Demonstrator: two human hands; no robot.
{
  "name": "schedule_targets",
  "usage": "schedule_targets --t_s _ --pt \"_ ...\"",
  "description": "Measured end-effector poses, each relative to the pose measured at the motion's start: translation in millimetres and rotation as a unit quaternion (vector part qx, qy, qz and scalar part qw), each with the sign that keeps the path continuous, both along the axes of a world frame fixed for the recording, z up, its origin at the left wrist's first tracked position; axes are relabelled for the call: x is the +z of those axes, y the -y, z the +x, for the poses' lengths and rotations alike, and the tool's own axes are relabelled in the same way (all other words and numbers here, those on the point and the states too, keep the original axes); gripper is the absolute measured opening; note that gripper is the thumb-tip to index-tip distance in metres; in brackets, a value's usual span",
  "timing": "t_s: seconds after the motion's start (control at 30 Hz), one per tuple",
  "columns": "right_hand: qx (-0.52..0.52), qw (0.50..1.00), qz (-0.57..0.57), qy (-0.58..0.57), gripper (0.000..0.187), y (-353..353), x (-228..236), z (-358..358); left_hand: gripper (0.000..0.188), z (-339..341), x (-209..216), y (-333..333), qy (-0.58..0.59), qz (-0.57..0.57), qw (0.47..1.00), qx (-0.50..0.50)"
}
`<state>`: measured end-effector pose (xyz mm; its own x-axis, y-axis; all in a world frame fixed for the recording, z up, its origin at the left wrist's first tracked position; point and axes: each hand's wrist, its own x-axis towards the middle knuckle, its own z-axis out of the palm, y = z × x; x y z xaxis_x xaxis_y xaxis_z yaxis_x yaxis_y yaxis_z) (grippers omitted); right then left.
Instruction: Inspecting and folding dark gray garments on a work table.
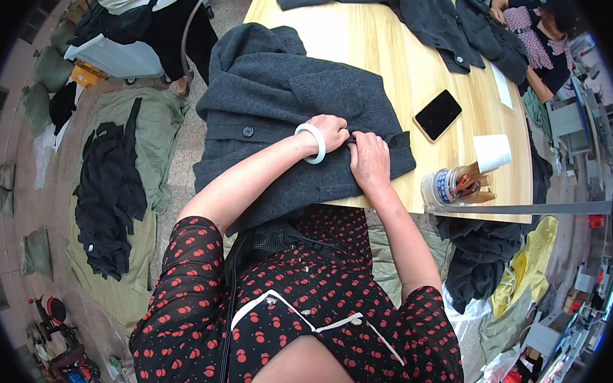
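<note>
A dark grey knitted cardigan lies over the near left part of the wooden table and hangs past its front edge. One dark round button shows on its left part. My left hand, with a white bangle at the wrist, is closed on the cardigan's edge band. Close beside it, my right hand is also closed, pinching the same band. A small dark spot, perhaps a button, shows between the hands; the fingertips partly hide it.
A phone, a glass jar of tools and a white paper cup stand right on the table. More grey garments lie at the far side, near a seated person. Dark clothes lie on a floor cloth at left.
</note>
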<state>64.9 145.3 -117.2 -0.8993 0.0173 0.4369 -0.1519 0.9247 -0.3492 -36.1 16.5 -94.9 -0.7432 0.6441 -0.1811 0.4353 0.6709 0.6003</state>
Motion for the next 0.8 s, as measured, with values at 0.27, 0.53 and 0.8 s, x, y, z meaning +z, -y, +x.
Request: schedule_targets --t_s 0.27,0.53,0.8 --pt "0.057 0.998 -0.026 0.009 0.019 -17 -9 -4 0.033 6 -1 10 -0.132 -0.004 0.984 -0.124" --pt "0.069 0.996 -0.03 0.046 0.019 -21 -8 -6 0.022 15 -12 6 -0.138 0.004 0.988 -0.075" --pt "0.063 0.996 0.014 0.057 0.019 -17 -7 -5 0.014 15 -16 5 -0.17 0.007 0.983 -0.067"
